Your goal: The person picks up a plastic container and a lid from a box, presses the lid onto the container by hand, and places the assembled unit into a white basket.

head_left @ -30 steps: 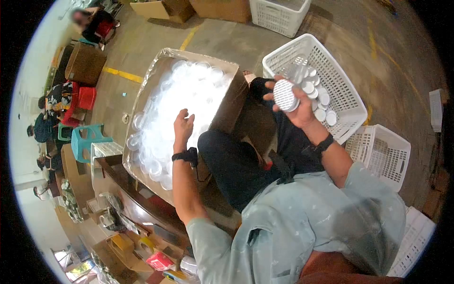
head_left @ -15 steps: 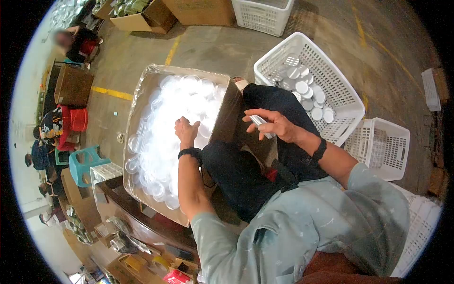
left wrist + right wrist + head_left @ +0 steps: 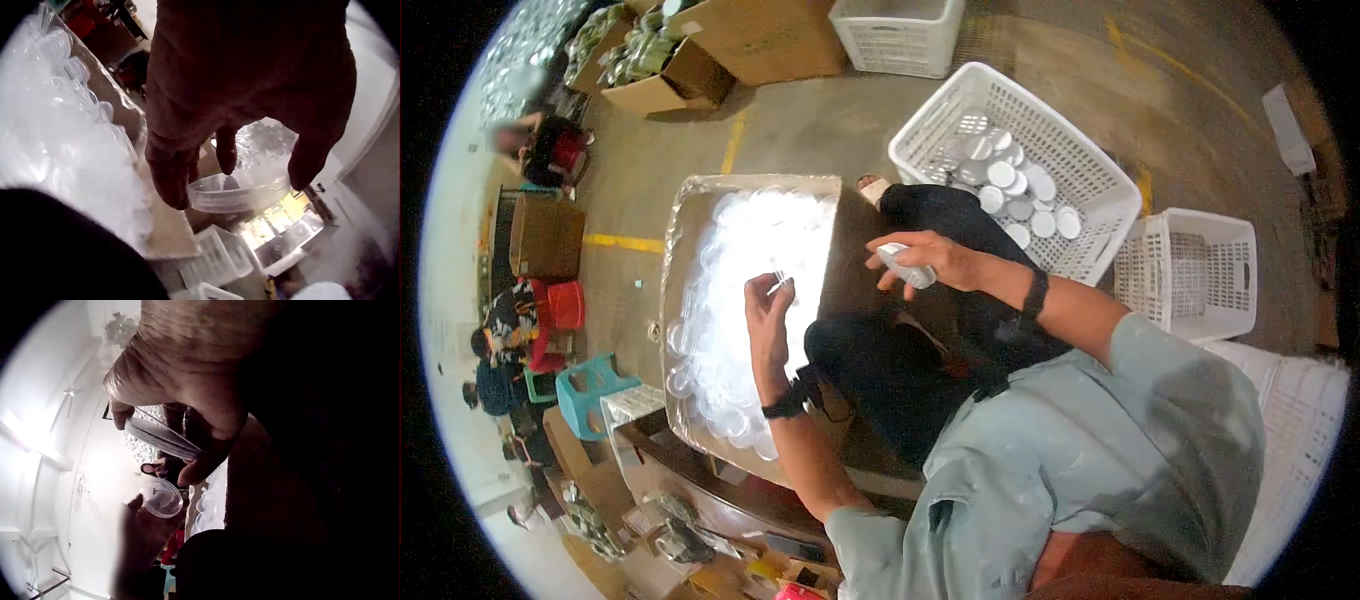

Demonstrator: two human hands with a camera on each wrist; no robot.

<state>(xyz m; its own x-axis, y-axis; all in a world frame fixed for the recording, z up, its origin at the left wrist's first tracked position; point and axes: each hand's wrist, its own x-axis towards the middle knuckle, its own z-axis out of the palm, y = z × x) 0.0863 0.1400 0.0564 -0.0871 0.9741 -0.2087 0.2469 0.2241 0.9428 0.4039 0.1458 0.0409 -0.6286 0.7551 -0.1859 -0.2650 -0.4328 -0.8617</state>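
Left hand (image 3: 768, 300) pinching a clear cup (image 3: 240, 187) above the carton (image 3: 685, 200) of cups, right hand (image 3: 925, 262) gripping a silver lid (image 3: 905, 268) over the lap, white basket (image 3: 1100, 190) of lids beyond

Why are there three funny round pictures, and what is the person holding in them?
No machine here, just a person sitting with small cameras strapped on. The big round picture comes from a camera on the head, looking down at both hands. The other two come from cameras on the wrists, so each hand looks huge and close.

The left hand holds a small clear plastic cup in its fingertips, above a cardboard box full of the same clear cups. The right hand grips a flat, round silver lid by its edge.

On the floor beside the person's knee stands a white basket with more silver lids inside, and next to it a smaller white basket. Other people sit far off at the left.
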